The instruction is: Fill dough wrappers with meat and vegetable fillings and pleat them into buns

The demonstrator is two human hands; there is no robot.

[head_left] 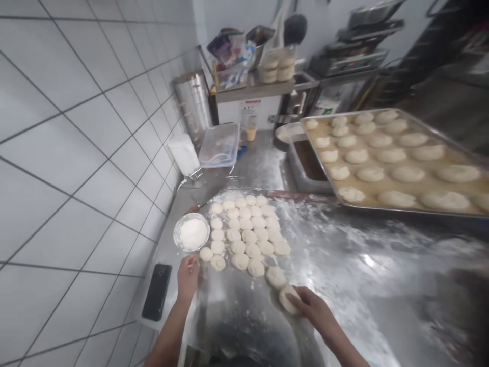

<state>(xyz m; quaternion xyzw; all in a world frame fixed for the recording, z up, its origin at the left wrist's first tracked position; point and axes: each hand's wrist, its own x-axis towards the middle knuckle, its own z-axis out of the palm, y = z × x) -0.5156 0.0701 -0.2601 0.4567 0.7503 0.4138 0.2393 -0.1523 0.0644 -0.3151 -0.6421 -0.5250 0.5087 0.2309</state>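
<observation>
Head view: your right hand point(313, 311) cups its fingers point(301, 295) around a dough ball point(288, 299) on the floured counter point(336, 265), just beside the rows of dough balls point(244, 229). Your left hand point(188, 278), fingers bunched together, sits just below a flour bowl point(192, 232).

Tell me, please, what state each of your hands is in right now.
Left hand: closed, nothing visible in it.
Right hand: holding a round white dough ball.
</observation>
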